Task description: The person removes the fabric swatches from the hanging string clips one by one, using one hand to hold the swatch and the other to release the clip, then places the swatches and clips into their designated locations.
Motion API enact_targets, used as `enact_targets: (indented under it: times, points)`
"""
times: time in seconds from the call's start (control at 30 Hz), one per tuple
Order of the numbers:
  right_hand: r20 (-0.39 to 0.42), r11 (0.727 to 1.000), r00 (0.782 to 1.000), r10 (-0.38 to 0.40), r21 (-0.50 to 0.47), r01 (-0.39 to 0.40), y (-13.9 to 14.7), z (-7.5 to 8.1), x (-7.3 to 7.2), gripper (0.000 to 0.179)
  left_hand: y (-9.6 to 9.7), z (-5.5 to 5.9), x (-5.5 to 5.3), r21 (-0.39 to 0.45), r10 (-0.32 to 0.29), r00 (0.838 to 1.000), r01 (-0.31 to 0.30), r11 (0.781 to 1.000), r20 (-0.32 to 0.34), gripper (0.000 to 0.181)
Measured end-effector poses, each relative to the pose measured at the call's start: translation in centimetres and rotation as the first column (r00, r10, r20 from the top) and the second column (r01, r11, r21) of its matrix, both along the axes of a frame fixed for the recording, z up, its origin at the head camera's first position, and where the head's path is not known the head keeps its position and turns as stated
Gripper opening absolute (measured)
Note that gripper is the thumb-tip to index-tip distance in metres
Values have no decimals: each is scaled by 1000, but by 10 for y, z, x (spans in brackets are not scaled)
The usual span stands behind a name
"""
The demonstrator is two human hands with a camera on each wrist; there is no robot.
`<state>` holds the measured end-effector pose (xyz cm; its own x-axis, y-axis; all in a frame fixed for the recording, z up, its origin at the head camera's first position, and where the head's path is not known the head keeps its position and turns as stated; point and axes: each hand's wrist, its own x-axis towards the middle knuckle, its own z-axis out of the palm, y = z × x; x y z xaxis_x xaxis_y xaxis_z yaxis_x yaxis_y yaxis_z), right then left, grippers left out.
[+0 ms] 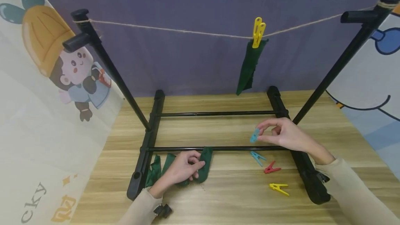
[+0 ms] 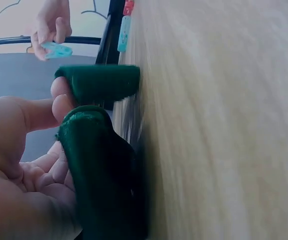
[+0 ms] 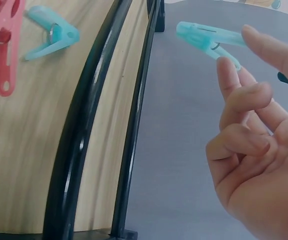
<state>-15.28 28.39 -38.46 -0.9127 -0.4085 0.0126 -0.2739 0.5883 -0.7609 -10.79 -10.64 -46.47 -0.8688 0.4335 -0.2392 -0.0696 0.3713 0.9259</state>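
Note:
My right hand (image 1: 285,134) pinches a light-blue clothespin (image 3: 209,40) by its handle ends, between thumb and fingertips, above the rack's front crossbar. At the front left, my left hand (image 1: 184,166) pinches the edge of a dark green cloth piece (image 1: 205,164) between thumb and fingers. More green cloth pieces (image 1: 154,171) lie beside and partly beneath that hand; the left wrist view shows another green cloth (image 2: 103,175) close by. A yellow clothespin (image 1: 258,34) clips a further green cloth (image 1: 250,65) to the string (image 1: 175,29).
The black rack (image 1: 115,72) has two posts with the string tied between them and two low crossbars. On the wooden table (image 1: 218,204) lie a blue clothespin (image 1: 257,157), a red clothespin (image 1: 272,167) and a yellow clothespin (image 1: 279,188). A purple-grey panel (image 1: 193,65) stands behind.

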Motion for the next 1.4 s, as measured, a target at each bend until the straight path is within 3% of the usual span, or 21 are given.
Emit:
enact_targets:
  times: [0.33, 0.5, 0.63, 0.8, 1.07, 1.4]
  points:
    - [-3, 1000, 1000, 15, -3, -15, 6, -7, 2, 23, -8, -4, -4, -63, -3, 1000, 4, 998, 20, 22]
    - [99, 999, 994, 40, 17, -42, 13, -9, 2, 27, -12, -5, -6, -104, -44, 999, 42, 994, -13, 16]
    - [209, 997, 976, 62, 34, -70, 18, -11, 3, 34, -14, -5, -7, -121, -54, 998, 50, 991, -30, 15]
    - [271, 992, 956, 109, 37, -124, 26, -12, 6, 39, -18, -5, -8, -125, -54, 998, 49, 991, -39, 14]
    - [423, 982, 889, 175, -17, -186, 33, -22, 9, 34, -19, -5, -8, -131, -42, 998, 36, 991, -49, 16]
    - [474, 985, 870, 140, 27, -173, 37, -29, 13, 45, -20, -7, -9, -135, -39, 998, 32, 990, -55, 16]
